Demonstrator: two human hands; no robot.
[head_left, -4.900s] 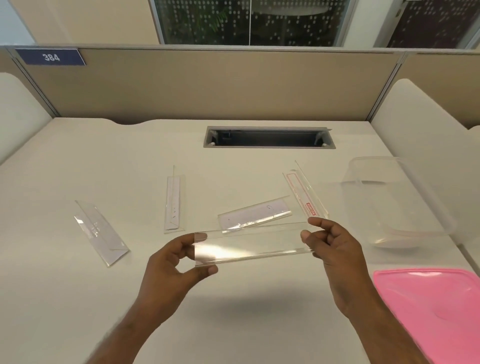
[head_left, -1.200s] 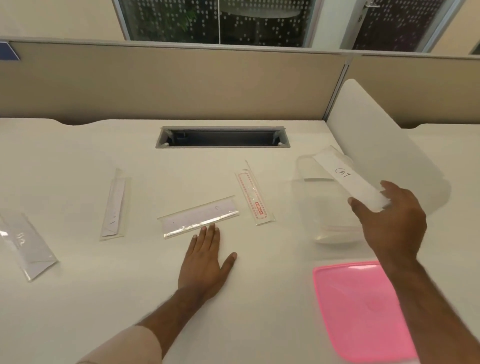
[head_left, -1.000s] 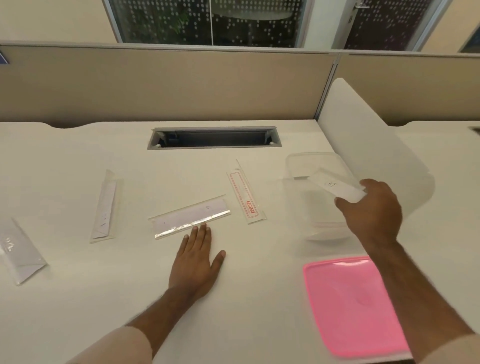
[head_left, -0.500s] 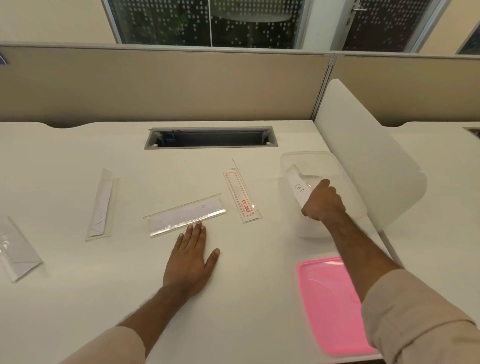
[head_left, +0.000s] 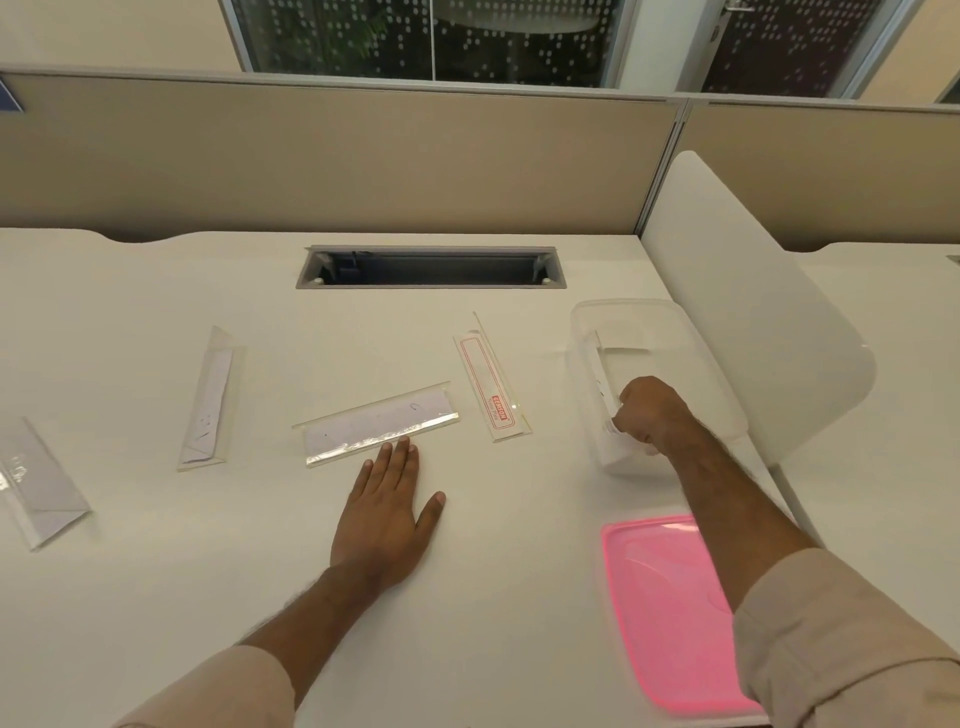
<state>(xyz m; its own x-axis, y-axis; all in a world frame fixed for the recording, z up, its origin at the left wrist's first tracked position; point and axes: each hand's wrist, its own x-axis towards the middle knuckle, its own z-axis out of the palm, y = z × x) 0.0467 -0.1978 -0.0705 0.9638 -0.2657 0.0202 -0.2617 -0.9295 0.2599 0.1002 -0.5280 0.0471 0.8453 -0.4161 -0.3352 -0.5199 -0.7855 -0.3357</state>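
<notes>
My right hand reaches into a clear plastic container at the right and grips a clear name-plate holder that stands along the container's left wall. My left hand lies flat on the white desk, fingers straight, its fingertips just short of a clear holder with a white slip. A holder with red print lies between that one and the container.
Two more clear holders lie to the left, one in the middle left and one at the edge. A pink lid lies at the near right. A cable slot sits at the back, a white divider at right.
The holder I held in both hands went to my right hand alone, over the container and down inside it. My left hand settled flat on the desk and has stayed there.
</notes>
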